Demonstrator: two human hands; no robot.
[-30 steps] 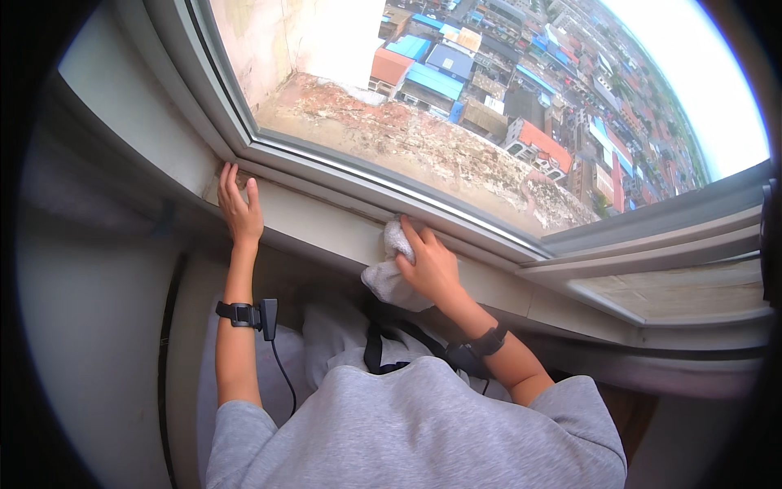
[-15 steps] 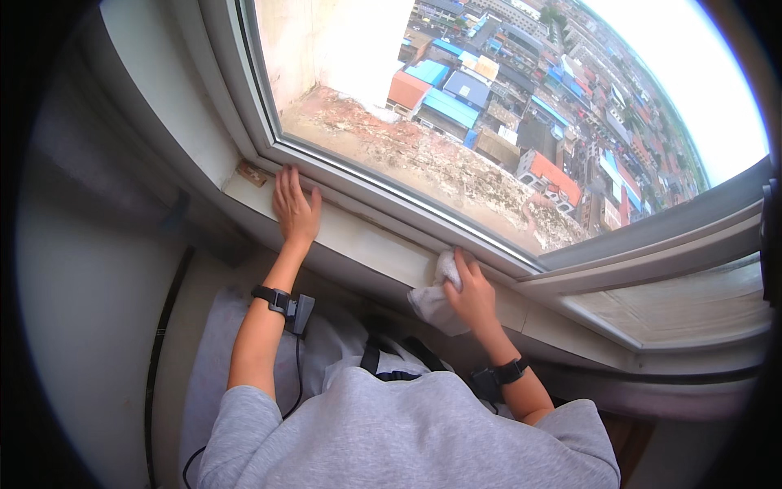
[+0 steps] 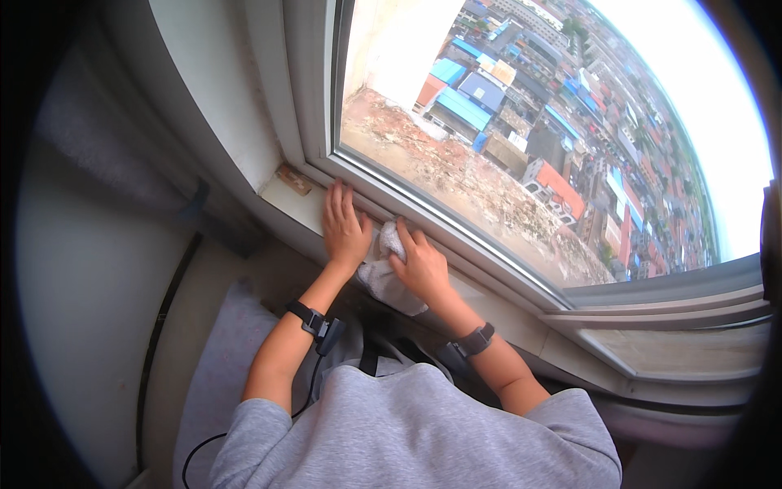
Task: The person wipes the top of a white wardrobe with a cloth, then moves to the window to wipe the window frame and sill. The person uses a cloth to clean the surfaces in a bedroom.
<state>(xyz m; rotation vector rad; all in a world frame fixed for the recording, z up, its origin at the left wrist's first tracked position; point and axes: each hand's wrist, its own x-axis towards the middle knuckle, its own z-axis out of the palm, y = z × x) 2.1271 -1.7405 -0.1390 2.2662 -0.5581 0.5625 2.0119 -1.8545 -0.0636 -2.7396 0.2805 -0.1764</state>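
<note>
A white cloth (image 3: pixel 389 285) is bunched under my right hand (image 3: pixel 422 262), which grips it against the window sill (image 3: pixel 295 205). Part of the cloth hangs over the sill's near edge. Just left of it, my left hand (image 3: pixel 345 230) lies on the sill with fingers stretched toward the base of the window frame (image 3: pixel 456 236). Nothing shows in that hand. The two hands are close together, with the cloth's edge between them.
A brown worn patch (image 3: pixel 293 179) marks the sill's left corner. Beyond the glass lie a rough ledge (image 3: pixel 456 179) and many rooftops far below. A lower pane (image 3: pixel 692 346) stands at the right. A cable (image 3: pixel 195 452) runs from my left wrist strap.
My right hand has slid left along the sill with the cloth, up close to my left hand. The view has shifted, so the window sits farther right in the picture.
</note>
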